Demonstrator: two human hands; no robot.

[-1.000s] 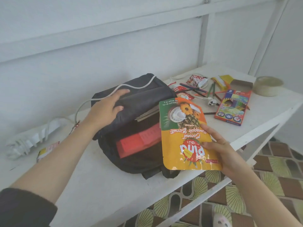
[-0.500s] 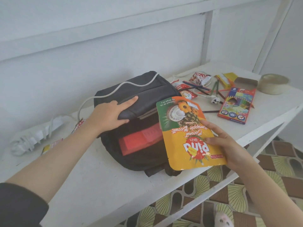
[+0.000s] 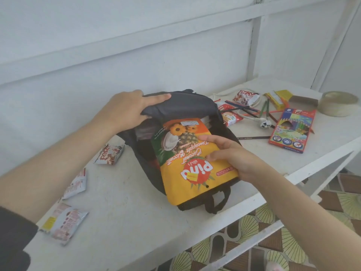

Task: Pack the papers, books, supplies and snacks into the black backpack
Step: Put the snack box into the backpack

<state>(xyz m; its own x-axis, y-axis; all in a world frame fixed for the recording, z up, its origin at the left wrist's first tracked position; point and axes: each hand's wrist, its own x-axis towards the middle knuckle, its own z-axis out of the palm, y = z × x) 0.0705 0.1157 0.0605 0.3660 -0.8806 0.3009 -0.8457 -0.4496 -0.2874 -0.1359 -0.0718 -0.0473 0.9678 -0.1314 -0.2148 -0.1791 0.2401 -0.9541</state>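
The black backpack (image 3: 187,106) lies open on the white table (image 3: 127,202). My left hand (image 3: 125,110) grips its top flap and lifts it back. A yellow and green pineapple biscuit pouch (image 3: 185,163) lies over the bag's opening, its top end pushed in under the flap, and my right hand (image 3: 230,155) holds it by its right edge with fingers across the front. A red item inside the bag is mostly hidden behind the pouch.
Three small snack packets (image 3: 110,154) (image 3: 76,185) (image 3: 64,223) lie left of the bag. To the right are more snack packets (image 3: 246,97), loose pencils (image 3: 263,110), a white plug (image 3: 263,123), a coloured pencil box (image 3: 292,131), a yellow box (image 3: 278,96) and a tape roll (image 3: 339,103). The table edge runs close in front.
My right hand moved the pouch left and up over the bag's opening. My left hand pulled the flap higher. The view dropped, bringing the left snack packets into sight.
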